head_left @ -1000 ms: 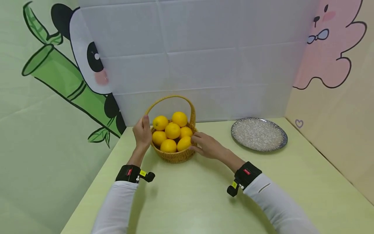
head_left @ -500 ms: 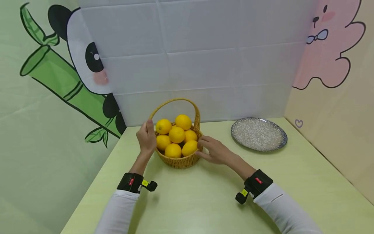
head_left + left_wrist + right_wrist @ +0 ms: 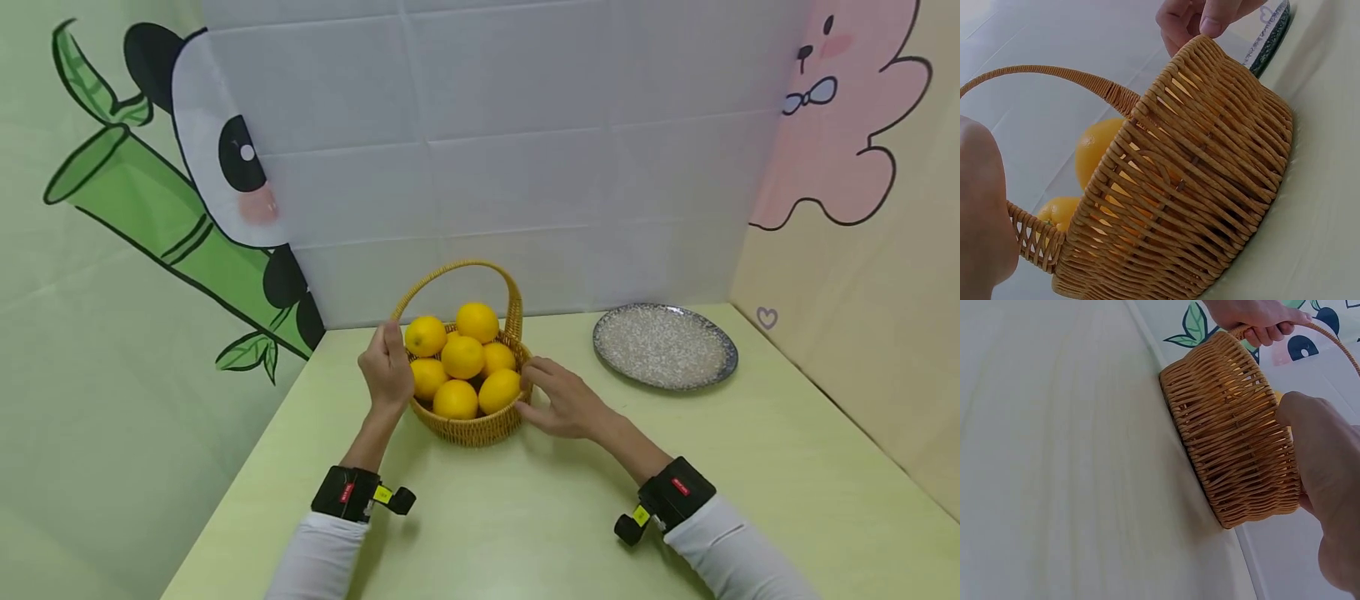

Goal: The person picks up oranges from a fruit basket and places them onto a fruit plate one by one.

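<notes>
A wicker basket [image 3: 472,431] with a tall arched handle [image 3: 467,265] holds several round yellow-orange citrus fruits [image 3: 462,357]. My left hand [image 3: 388,371] grips the handle low on its left side, thumb pointing up. At the basket's right rim, my right hand [image 3: 567,402] holds the edge, its thumb in front and its curled fingers farther back. From the left wrist, the woven wall [image 3: 1191,169] looks tilted by the camera, and the right thumb [image 3: 1211,26] lies at the rim. The right wrist view shows the basket's base [image 3: 1194,459] on or close over the table.
A speckled grey oval plate [image 3: 663,346] with a dark rim lies at the table's back right. A white cloth wall [image 3: 510,183] stands behind the table [image 3: 495,508]. Cartoon-printed walls, with a panda and a pink bear, rise at the sides.
The basket, with both hands on it, has moved a little to the right and nearer to me. The fruits have travelled with it, and the plate has stayed in place.
</notes>
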Demonstrator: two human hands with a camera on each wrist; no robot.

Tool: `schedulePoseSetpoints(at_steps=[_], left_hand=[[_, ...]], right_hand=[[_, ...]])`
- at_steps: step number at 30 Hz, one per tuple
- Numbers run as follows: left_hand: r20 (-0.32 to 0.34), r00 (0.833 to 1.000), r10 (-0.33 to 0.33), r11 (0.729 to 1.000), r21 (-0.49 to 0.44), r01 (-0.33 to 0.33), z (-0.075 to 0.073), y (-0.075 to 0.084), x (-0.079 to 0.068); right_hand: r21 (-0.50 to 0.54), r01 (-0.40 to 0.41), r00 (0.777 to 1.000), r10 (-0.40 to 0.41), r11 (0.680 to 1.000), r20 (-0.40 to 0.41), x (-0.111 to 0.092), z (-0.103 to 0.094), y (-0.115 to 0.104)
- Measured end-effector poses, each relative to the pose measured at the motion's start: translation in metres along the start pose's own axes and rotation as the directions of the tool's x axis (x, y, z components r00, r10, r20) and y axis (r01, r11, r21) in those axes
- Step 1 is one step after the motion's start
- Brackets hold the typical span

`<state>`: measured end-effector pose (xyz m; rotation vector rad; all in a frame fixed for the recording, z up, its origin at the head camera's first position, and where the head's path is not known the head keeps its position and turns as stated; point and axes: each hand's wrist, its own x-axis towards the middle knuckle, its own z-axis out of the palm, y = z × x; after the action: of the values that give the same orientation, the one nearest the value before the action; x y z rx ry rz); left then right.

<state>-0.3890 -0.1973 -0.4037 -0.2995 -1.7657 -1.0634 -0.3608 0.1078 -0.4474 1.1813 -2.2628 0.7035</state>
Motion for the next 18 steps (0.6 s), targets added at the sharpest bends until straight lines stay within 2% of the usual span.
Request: schedulePoseSetpoints(at_steps=[7, 18], left_hand=[[-0.014, 0.999, 0.039, 0.999, -0.015, -0.039, -0.0014, 0.0045, -0.0023], [-0.062, 0.996, 0.063, 0.998, -0.014, -0.064, 0.0, 0.005, -0.0039]], right_hand=[[-0.013, -0.002, 1.0, 0.002, 1.0, -0.016, -0.0019, -0.0017, -0.0021], [-0.045, -0.006, 0.999, 0.008, 0.999, 0.031, -0.001, -0.0056, -0.0073]])
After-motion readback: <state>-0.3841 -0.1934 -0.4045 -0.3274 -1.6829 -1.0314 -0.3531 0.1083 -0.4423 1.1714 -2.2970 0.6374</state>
